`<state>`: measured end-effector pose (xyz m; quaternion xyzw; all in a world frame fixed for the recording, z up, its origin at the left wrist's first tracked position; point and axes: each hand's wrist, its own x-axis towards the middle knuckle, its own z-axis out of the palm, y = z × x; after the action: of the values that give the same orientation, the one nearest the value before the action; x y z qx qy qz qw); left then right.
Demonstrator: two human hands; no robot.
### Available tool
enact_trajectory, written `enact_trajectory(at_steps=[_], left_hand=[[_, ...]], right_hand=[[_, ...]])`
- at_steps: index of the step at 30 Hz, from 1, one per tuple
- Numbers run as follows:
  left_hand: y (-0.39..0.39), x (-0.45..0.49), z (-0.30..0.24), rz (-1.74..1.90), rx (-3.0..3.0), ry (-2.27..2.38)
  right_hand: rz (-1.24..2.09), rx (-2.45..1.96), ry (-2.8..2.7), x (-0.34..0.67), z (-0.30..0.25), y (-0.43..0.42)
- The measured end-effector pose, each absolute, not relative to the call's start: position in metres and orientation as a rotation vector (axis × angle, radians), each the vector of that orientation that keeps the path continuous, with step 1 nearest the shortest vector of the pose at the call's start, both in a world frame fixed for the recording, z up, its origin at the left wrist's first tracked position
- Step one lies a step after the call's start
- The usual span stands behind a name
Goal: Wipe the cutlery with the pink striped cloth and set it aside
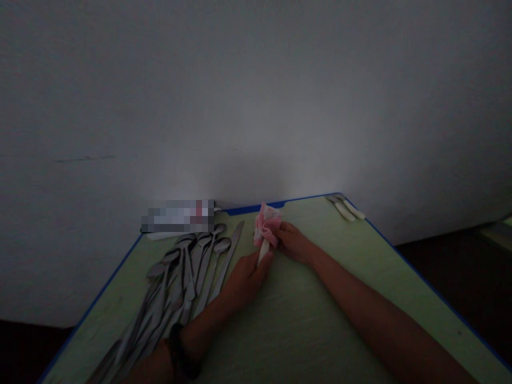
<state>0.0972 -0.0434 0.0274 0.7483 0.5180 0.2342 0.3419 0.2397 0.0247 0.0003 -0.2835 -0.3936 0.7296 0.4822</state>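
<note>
Pink-and-white crumpled cloth in right hand meets slim white handle, gripped by left hand presumably for steadiness.

On the table before you, spoons and a table knife lie left, a blurred-out object beyond them; two utensils lie far right. Between, a cloth surrounds the held utensil in your left hand. Behind: a wall.

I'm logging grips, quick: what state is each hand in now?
Left hand: closed, holding a white handle.
Right hand: closed, holding the pink cloth.
</note>
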Motion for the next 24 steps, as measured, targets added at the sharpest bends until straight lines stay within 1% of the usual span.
enact_trajectory(at_steps=[6, 9, 13, 19, 24], left_hand=[[-0.045, 0.101, 0.029, 0.557, 2.031, 1.383], [-0.046, 0.101, 0.03, 0.545, 2.021, 1.364], [-0.044, 0.099, 0.027, 0.611, 1.891, 1.335], [-0.042, 0.099, 0.028, 0.759, 1.539, 1.273], [-0.043, 0.101, 0.033, 0.804, 1.544, 1.283]], right_hand=[[1.539, -0.695, -0.79, 0.231, -0.002, 0.028], [1.498, -0.649, -0.714, 0.23, 0.001, 0.027], [1.563, -0.583, -0.707, 0.231, 0.007, 0.026], [1.734, -0.499, -0.67, 0.237, 0.009, 0.03], [1.835, -0.441, -0.652, 0.241, 0.01, 0.027]])
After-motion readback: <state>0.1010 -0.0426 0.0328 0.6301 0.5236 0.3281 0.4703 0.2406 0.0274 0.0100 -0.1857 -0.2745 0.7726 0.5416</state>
